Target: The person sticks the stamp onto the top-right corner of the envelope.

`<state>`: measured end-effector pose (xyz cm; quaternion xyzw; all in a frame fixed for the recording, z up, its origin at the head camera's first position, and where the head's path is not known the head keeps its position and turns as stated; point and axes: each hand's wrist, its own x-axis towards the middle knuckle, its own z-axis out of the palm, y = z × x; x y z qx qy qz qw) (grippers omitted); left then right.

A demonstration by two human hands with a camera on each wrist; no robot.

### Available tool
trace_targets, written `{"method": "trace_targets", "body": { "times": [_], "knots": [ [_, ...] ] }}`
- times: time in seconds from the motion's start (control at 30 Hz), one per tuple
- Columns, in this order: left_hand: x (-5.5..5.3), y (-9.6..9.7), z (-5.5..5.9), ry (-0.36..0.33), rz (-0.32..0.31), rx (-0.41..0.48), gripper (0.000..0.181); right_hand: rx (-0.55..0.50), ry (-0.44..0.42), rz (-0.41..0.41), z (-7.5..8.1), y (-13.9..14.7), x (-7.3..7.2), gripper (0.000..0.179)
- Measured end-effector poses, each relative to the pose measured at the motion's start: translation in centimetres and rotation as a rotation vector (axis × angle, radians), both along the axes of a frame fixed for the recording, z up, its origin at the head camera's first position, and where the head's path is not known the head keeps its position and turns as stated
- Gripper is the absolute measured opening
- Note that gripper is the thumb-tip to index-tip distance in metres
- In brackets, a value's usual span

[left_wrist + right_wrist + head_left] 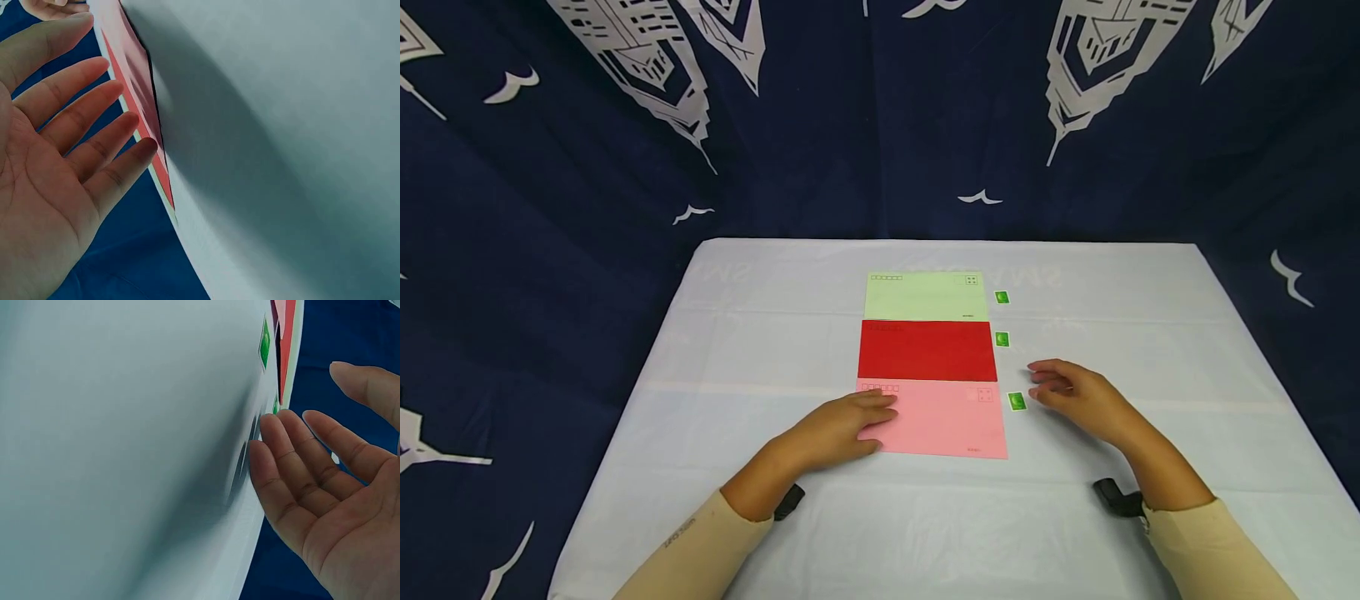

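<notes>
A pink envelope (936,425) lies nearest the person, below a red envelope (928,351) and a light green envelope (925,297) in one column. My left hand (842,427) is over the pink envelope's left part, fingers extended and spread, as the left wrist view also shows. Just right of the column are three small green stamps, one beside each envelope: a near stamp (1017,402), a middle stamp (1002,339) and a far stamp (1002,297). Beside the near stamp, my right hand (1086,402) hovers with loosely bent fingers and nothing between them.
A white cloth (752,333) covers the table, whose far edge meets a dark blue curtain (880,125) with white prints. Black wrist cameras are strapped below both hands, at the cuffs of beige sleeves (700,546).
</notes>
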<state>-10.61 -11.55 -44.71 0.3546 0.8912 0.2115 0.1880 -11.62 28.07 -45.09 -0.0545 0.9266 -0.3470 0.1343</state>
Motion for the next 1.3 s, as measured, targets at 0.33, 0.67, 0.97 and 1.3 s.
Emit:
{"method": "trace_targets", "body": {
  "times": [0.33,0.67,0.97,1.3],
  "knots": [
    [0.5,0.2,-0.7,-0.004,-0.004,-0.034,0.049,-0.007,-0.028,-0.003,-0.5,-0.5,0.4,0.041],
    [0.6,0.3,-0.8,0.018,-0.013,-0.037,0.049,-0.066,-0.064,-0.002,-0.9,-0.6,0.3,0.036],
    [0.5,0.3,-0.9,0.054,-0.021,-0.046,0.05,-0.024,-0.037,-0.015,-1.0,-0.9,0.2,0.031],
    [0.4,0.1,-0.9,0.073,-0.034,-0.046,0.051,-0.018,0.0,0.005,-1.5,-1.2,0.1,0.023]
  ]
}}
